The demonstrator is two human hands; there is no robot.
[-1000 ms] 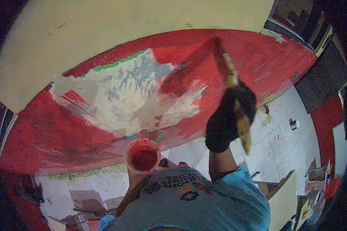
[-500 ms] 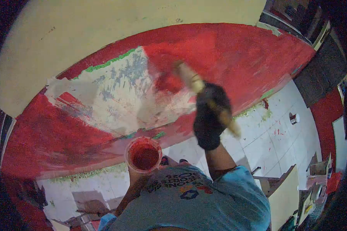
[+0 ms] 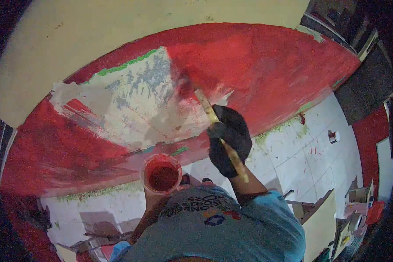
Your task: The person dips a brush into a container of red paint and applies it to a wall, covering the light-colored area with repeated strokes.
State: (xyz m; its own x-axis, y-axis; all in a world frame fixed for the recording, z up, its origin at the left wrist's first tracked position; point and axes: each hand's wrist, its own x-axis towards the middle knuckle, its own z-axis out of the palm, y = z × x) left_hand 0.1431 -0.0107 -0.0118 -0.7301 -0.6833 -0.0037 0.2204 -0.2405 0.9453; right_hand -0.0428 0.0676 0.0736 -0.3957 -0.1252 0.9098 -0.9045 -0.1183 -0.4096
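Note:
My right hand [image 3: 229,139], in a black glove, is closed round the pale wooden handle of a paintbrush [image 3: 209,109]. The brush's far end is over the wall [image 3: 266,78], at the border between wet red paint and a bare whitish patch [image 3: 137,102]; its bristles blend into the red, and contact is hard to tell. My left hand [image 3: 155,195], mostly hidden beneath, holds up a clear plastic tub [image 3: 162,174] with red paint inside, in front of my shirt.
White floor tiles [image 3: 292,161] with red drips run along the wall's foot. A small can [image 3: 334,137] stands on them at the right. Pale boards [image 3: 321,222] and clutter lie at the lower right. Green tape [image 3: 129,66] edges the patch.
My right hand with the brush has moved a little left and down over the wall, and the brush tilts more upright. The tub has stayed nearly in place.

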